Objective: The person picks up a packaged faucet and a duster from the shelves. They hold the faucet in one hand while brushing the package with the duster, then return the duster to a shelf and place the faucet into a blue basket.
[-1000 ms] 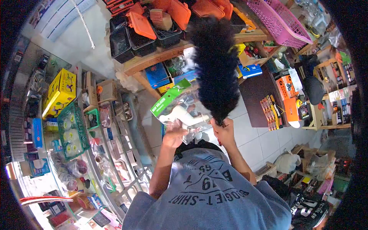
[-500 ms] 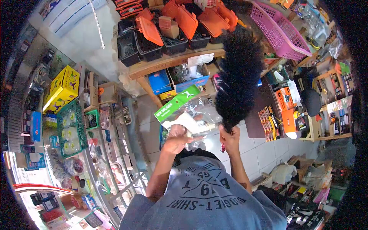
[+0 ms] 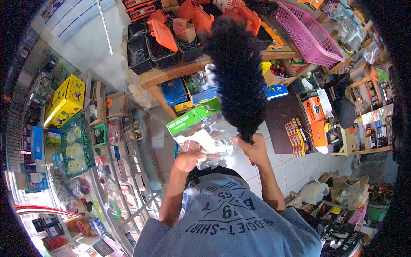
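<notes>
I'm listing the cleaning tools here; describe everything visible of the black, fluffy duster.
The black, fluffy duster has a long, bushy head, apparently feathers or soft fibres, tapering towards the right hand, which grips its narrow near end. It points forward, overlapping the brown wooden shelf edge in view. The grip hides what lies inside.

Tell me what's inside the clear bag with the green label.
Inside the clear bag is a white object, its details washed out by glare. The left hand covers part of the bag's lower left, so anything behind it cannot be seen.
</notes>
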{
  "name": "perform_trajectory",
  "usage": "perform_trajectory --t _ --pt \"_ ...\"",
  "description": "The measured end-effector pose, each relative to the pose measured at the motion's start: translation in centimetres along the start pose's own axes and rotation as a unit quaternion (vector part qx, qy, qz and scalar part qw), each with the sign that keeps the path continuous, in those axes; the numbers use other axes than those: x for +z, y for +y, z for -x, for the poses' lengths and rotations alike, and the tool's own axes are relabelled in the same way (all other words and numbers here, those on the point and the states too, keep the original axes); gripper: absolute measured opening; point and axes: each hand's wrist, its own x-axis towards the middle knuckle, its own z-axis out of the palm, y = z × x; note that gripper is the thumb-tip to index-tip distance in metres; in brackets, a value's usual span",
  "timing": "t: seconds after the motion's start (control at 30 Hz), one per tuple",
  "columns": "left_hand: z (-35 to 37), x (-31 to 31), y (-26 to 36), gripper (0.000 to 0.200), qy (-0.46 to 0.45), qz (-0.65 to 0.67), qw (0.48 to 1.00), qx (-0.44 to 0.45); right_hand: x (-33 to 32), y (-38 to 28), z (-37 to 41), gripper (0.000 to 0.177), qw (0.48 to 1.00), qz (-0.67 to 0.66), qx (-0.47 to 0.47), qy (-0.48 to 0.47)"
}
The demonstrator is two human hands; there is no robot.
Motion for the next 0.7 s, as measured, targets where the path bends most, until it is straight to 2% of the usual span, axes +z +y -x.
perform_trajectory --t 0.03,0.1,0.17,0.23,0.27,0.3,0.37,0.4,0.43,0.5,0.53,0.57,0.63,0.67,0.7 --pt "0.1 0.1 0.1 0.075 0.017 0.019 1.000 0.008 0.0 0.1 -0.1 0.019 1.000 0.000 -0.002 -0.001" --pt "1.8 -7.3 -2.6 0.068 0.045 0.041 0.998 0.002 -0.1 0.4 0.2 0.018 0.999 0.035 -0.009 -0.009" --pt "2.2 -9.7 -3.1 0.063 0.074 0.058 0.996 0.002 -1.5 1.2 0.7 0.019 0.998 0.049 -0.026 -0.012" --pt "1.8 -8.5 -3.0 0.047 0.098 0.241 0.958 0.119 -2.7 1.4 1.6 0.021 0.997 0.063 -0.042 -0.017" --pt "1.0 -3.3 -0.7 0.049 0.166 0.119 0.968 0.144 -3.1 0.8 2.2 0.021 0.999 0.041 0.013 -0.030" --pt "0.5 -2.6 0.0 0.049 0.171 0.117 0.967 0.149 -3.6 0.7 3.0 0.021 0.996 0.019 0.072 -0.046" --pt "-0.2 -2.2 1.1 0.042 0.258 0.151 0.938 0.173 -4.0 1.7 4.6 0.022 0.983 0.115 0.049 -0.137" --pt "0.5 -4.6 1.0 0.042 0.230 0.167 0.949 0.135 -4.0 2.0 5.2 0.020 0.968 0.163 0.083 -0.170" --pt "-1.1 0.4 3.2 0.044 0.425 0.174 0.880 0.121 -3.6 1.3 5.7 0.027 0.973 0.140 0.071 -0.167" --pt "-0.9 -2.6 2.0 0.047 0.394 0.116 0.897 0.161 -3.1 1.8 6.0 0.037 0.986 0.060 0.106 -0.116" --pt "-1.1 -2.9 2.2 0.048 0.380 0.050 0.911 0.156 -3.1 2.8 6.2 0.037 0.986 0.059 0.103 -0.120" --pt "-1.5 -2.9 1.8 0.047 0.400 0.057 0.901 0.159 -3.3 4.4 6.4 0.041 0.986 0.062 0.080 -0.135" --pt "-2.0 -2.1 2.4 0.047 0.382 0.049 0.907 0.168 -3.3 4.4 6.1 0.046 0.985 0.063 0.055 -0.148" --pt "-3.1 -1.4 2.1 0.044 0.402 0.128 0.887 0.185 -3.4 3.8 6.0 0.048 0.981 0.065 0.072 -0.171" --pt "-2.7 -1.6 1.8 0.039 0.355 0.001 0.907 0.228 -3.4 3.3 5.8 0.049 0.975 0.067 0.087 -0.195"
